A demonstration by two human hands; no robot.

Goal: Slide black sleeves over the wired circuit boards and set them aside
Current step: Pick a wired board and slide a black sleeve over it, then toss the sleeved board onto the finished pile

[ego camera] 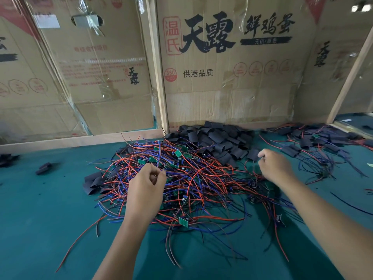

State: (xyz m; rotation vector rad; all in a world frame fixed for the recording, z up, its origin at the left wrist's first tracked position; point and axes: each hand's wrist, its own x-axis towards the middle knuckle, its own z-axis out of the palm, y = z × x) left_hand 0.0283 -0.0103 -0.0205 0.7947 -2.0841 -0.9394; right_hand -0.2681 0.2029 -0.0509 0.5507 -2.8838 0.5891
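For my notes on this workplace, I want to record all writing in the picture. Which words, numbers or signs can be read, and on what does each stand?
All are on the cardboard box panel behind the table:
"天露", large black brush letters.
"温氏", in a red seal.
"鲜鸡蛋", black.
"供港品质", black.
"360 PCS", in a red circle.
"天露", small, on the left cardboard panel.
The red fine print and round red icons are too blurred to read.

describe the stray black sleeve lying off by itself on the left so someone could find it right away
Start at the big tangle of red and blue wires in the middle of the green table, then look far left. The lone black sleeve lies on bare green, apart from the sleeve heap at the cardboard wall.
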